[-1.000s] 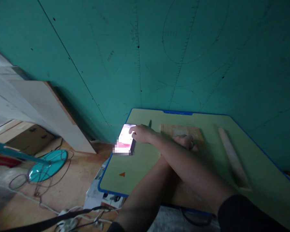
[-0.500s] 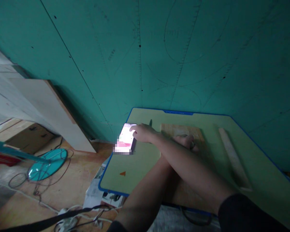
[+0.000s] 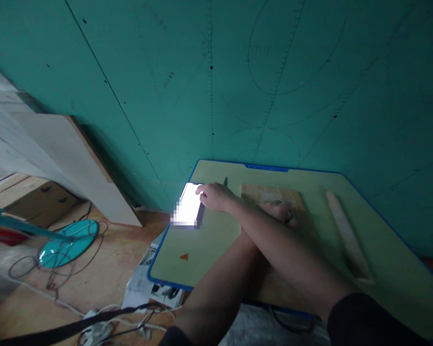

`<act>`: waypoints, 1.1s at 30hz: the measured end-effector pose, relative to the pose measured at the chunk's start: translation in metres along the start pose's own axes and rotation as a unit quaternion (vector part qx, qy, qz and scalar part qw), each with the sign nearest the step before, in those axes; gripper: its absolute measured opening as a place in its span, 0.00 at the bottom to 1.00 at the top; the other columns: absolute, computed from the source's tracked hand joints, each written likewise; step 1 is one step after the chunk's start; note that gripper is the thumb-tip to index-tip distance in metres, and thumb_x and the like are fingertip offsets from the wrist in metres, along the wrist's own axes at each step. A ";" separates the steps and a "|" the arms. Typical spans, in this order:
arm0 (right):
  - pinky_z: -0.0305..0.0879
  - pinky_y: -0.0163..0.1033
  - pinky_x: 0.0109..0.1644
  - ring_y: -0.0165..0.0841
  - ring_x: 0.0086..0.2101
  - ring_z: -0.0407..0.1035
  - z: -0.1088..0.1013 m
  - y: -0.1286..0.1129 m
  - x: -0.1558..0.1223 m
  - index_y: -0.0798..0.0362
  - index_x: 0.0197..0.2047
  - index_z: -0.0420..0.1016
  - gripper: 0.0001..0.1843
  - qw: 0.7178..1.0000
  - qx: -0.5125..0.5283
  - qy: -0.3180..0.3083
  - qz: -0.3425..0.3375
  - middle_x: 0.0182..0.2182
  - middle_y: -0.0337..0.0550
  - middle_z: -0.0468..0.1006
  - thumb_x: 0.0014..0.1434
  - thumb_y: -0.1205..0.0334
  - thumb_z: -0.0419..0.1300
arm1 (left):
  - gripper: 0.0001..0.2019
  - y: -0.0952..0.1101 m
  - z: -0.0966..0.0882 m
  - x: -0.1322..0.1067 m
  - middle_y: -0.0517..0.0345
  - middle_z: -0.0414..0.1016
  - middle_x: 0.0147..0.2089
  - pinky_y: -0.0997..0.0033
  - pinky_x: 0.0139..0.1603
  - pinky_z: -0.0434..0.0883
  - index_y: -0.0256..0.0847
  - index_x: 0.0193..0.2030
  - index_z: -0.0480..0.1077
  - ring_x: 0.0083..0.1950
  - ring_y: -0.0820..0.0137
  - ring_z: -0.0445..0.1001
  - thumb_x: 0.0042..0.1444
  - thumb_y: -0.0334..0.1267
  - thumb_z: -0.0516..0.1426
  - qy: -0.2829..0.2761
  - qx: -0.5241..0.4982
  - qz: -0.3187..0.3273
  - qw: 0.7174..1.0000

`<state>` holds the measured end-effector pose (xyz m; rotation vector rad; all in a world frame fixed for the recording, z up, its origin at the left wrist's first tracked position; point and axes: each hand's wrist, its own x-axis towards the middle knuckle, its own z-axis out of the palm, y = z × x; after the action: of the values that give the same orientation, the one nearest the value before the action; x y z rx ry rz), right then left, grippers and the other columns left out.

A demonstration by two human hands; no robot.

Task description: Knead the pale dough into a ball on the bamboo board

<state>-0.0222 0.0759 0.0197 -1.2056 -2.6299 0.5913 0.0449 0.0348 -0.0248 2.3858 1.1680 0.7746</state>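
Crossed at the forearms, both hands work over a pale green counter (image 3: pixel 209 240) with a blue rim. The right hand (image 3: pixel 216 197), its arm coming from a black sleeve, reaches across to the left and lays a stretched forefinger on the lit screen of a smartphone (image 3: pixel 189 207); it grips nothing, and the other fingers are loosely bent. The phone lies flat at the counter's left edge, its near corner close to the rim. The left hand (image 3: pixel 278 211), with a ring on one finger, rests curled on a wooden board (image 3: pixel 270 194) behind the right forearm; whether it clasps anything cannot be told.

The step in hand looks like a tap or swipe on the screen. Any further touch calls for light pressure straight down, since a sideways push could nudge the phone toward the edge.

Just behind the right hand a slim dark tip (image 3: pixel 224 182) stands up, too small to identify. A wooden strip (image 3: pixel 346 235) lies well apart to the right, and a small orange triangle (image 3: pixel 184 256) sits near the left front corner. A teal wall panel (image 3: pixel 238 86) with drawn arcs rises behind, and a teal disc (image 3: pixel 70 242) with cables lies on the floor.
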 end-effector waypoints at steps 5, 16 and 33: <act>0.66 0.39 0.44 0.40 0.45 0.75 -0.001 0.000 -0.002 0.52 0.51 0.79 0.18 1.000 0.002 0.019 0.018 0.48 0.52 0.81 0.61 0.66 0.55 | 0.16 0.001 -0.002 -0.001 0.52 0.76 0.34 0.70 0.30 0.63 0.39 0.40 0.74 0.33 0.66 0.72 0.60 0.47 0.52 -0.008 0.051 0.004 0.999; 0.63 0.37 0.39 0.38 0.42 0.76 -0.003 -0.014 -0.036 0.51 0.51 0.79 0.18 1.000 0.010 -0.004 -0.014 0.44 0.51 0.83 0.61 0.63 0.55 | 0.14 0.010 -0.006 0.005 0.57 0.79 0.37 0.72 0.32 0.65 0.42 0.39 0.74 0.37 0.68 0.74 0.58 0.47 0.52 -0.013 0.005 -0.075 0.997; 0.65 0.38 0.39 0.39 0.41 0.77 0.015 -0.022 -0.047 0.48 0.51 0.78 0.18 0.998 -0.037 -0.022 -0.035 0.43 0.51 0.83 0.62 0.64 0.52 | 0.14 0.020 -0.017 -0.001 0.54 0.80 0.40 0.69 0.36 0.70 0.44 0.41 0.75 0.40 0.64 0.76 0.58 0.47 0.52 -0.027 0.017 -0.112 0.993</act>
<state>-0.0118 0.0230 0.0155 -1.1278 -2.7397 0.5190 0.0457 0.0243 -0.0007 2.2368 1.4069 0.6180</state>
